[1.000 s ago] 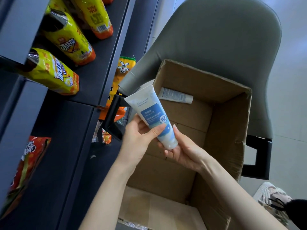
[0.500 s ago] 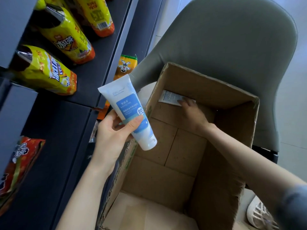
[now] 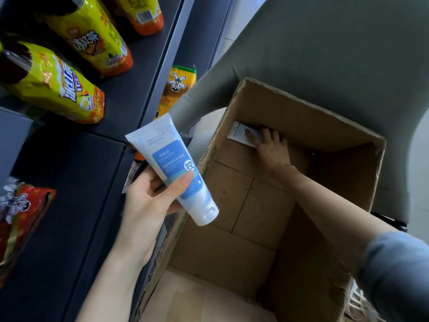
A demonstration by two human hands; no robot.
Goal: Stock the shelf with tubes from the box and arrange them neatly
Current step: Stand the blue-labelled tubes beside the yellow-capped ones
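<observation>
Well, two tubes show. One, a white-and-blue tube (image 3: pixel 173 170), is up in the air above the near-left rim of the single cardboard box (image 3: pixel 308 119), crimped end up and cap end down. The left hand (image 3: pixel 148 201) grasps it, thumb across the printed front and fingers behind. The second tube (image 3: pixel 239 131) lies flat in the box's far corner against the far wall. The right hand (image 3: pixel 270 149) reaches down onto it and covers all but its crimped end; whether those fingers have closed round it I cannot tell. One grey-green chair (image 3: pixel 325 54) stands behind the box. To the left, the dark shelf (image 3: pixel 69 194) carries three yellow iced tea bottles (image 3: pixel 53 84), each cut off by the frame. There are two snack bags: a red bag (image 3: pixel 21 212) clipped at the left edge, and a yellow-orange bag (image 3: pixel 176 87) partly hidden behind the held tube. At the lower right, a blue sleeve (image 3: pixel 399 270) and part of a shoe (image 3: pixel 357 305) are blurred.
</observation>
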